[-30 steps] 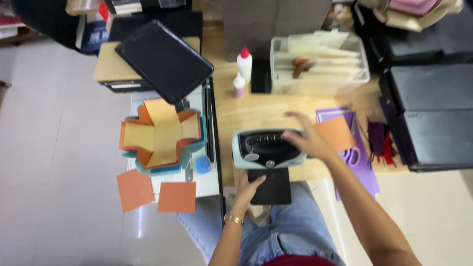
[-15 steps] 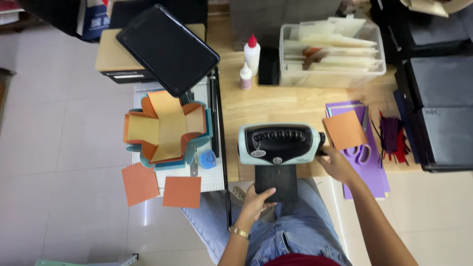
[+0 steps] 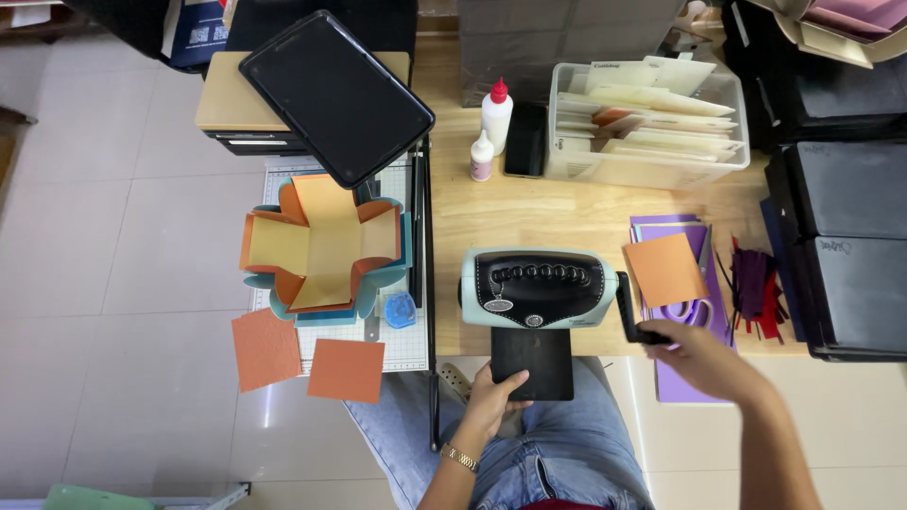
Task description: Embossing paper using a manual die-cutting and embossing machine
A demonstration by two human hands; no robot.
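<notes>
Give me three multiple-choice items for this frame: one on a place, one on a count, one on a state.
1. Where is the orange paper square?
A. right of the embossing machine
B. inside the clear bin
C. on the tablet

2. How many glue bottles stand on the wooden table?
A. one
B. two
C. four

3. What does the left hand do?
A. hangs free
B. grips the black plate
C. holds scissors

Key: 1 A, it lies beside the crank; 2 B, a tall and a short one; 3 B, fingers clasp the plate's edge.
</notes>
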